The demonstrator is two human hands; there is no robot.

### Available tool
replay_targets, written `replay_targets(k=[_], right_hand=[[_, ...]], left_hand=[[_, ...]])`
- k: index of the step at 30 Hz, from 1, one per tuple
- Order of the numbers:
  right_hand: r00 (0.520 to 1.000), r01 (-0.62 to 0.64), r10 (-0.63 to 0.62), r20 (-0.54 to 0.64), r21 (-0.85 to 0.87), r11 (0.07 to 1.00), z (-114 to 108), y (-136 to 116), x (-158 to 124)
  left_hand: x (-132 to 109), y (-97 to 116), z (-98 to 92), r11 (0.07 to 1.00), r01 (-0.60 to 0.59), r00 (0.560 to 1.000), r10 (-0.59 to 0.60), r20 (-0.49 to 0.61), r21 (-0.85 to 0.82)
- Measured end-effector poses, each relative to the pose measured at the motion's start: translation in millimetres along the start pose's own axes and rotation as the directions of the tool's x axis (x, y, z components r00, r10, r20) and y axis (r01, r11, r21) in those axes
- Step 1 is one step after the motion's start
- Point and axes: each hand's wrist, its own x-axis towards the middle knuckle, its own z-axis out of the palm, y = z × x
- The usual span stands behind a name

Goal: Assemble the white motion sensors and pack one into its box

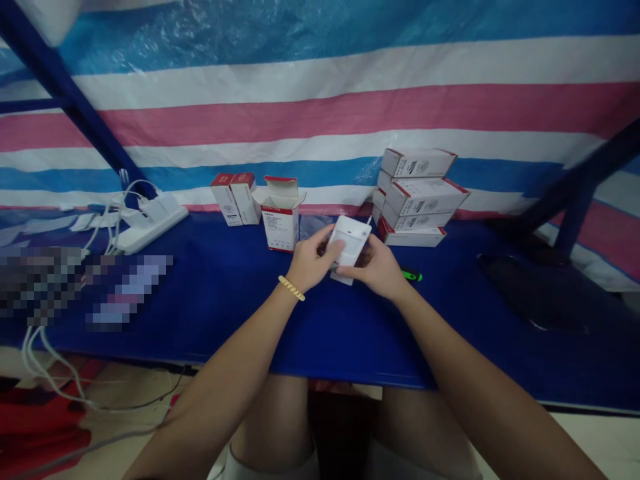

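Observation:
Both hands hold a white rectangular detector (352,239) above the blue table. My left hand (311,260) grips its left side, thumb lying across the front face. My right hand (381,268) closes on the lower right side; some of its fingers are hidden behind the device. From the top right corner sticks a short thin white piece. Below the device shows a small white flat piece (342,278), partly covered. An open white-and-red box (281,227) stands upright just beyond my left hand, with a clear plastic bag (314,225) beside it.
Several white-and-red boxes (419,199) are stacked at the back right. Two more boxes (235,200) stand at the back left. A green-and-black tool (412,274) lies by my right wrist. A power strip (153,223) with cables is at left, a dark flat object (530,293) at right.

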Motion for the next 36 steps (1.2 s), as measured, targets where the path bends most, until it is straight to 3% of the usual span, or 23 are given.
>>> replay_targets(k=[3,5,7,10,13,20,22,24,26,28,30,33,36], right_hand=[[0.992,0.101,-0.115,-0.047,-0.242,0.965,5.4,2.7,-3.7],[0.991,0.122,-0.133,-0.014,-0.301,0.946,6.6,5.1,-5.0],[0.991,0.13,-0.12,0.059,-0.24,0.962,4.7,7.5,-4.5],[0.983,0.119,-0.116,0.144,-0.012,0.993,-3.1,8.6,-0.6],[0.99,0.092,-0.109,0.087,0.182,0.979,-12.5,5.0,4.4],[0.999,0.033,-0.034,-0.001,0.183,0.983,-15.4,-0.5,8.6],[0.998,0.029,-0.022,-0.053,0.125,0.992,-17.0,-0.4,10.0],[0.984,0.029,-0.008,-0.179,0.114,0.993,-24.7,0.3,12.7],[0.934,0.055,0.004,-0.356,0.156,0.986,-38.2,1.7,16.0],[0.89,0.081,0.001,-0.456,0.16,0.984,-52.9,3.2,18.0],[0.927,0.046,-0.007,-0.375,0.093,0.995,-62.1,3.4,17.1],[0.989,0.005,-0.005,-0.147,0.004,1.0,-58.7,-0.3,11.3],[0.999,0.029,-0.027,0.027,-0.097,0.995,-44.0,-5.2,5.8]], left_hand=[[-2.3,5.0,-0.9,0.978,-0.13,0.991,0.124,0.043,0.164],[-2.7,6.3,-1.6,0.952,-0.194,0.981,0.186,0.058,0.238],[-2.4,5.3,-3.1,0.927,-0.246,0.969,0.236,0.067,0.284],[-1.5,1.7,-7.1,0.883,-0.31,0.949,0.311,0.056,0.353],[-0.3,-1.0,-12.1,0.84,-0.354,0.931,0.359,0.068,0.411],[4.2,1.9,-22.3,0.81,-0.388,0.918,0.384,0.102,0.439],[5.7,2.3,-26.7,0.802,-0.409,0.911,0.385,0.145,0.435],[7.2,1.0,-33.0,0.787,-0.435,0.9,0.389,0.195,0.438],[8.3,-1.7,-40.3,0.771,-0.462,0.887,0.394,0.24,0.438],[9.0,-4.4,-46.8,0.768,-0.472,0.881,0.401,0.249,0.433],[9.2,-5.6,-50.0,0.775,-0.465,0.885,0.405,0.23,0.428],[8.4,-3.9,-47.6,0.777,-0.465,0.886,0.408,0.223,0.424],[6.5,-1.3,-40.8,0.776,-0.482,0.876,0.418,0.241,0.406]])
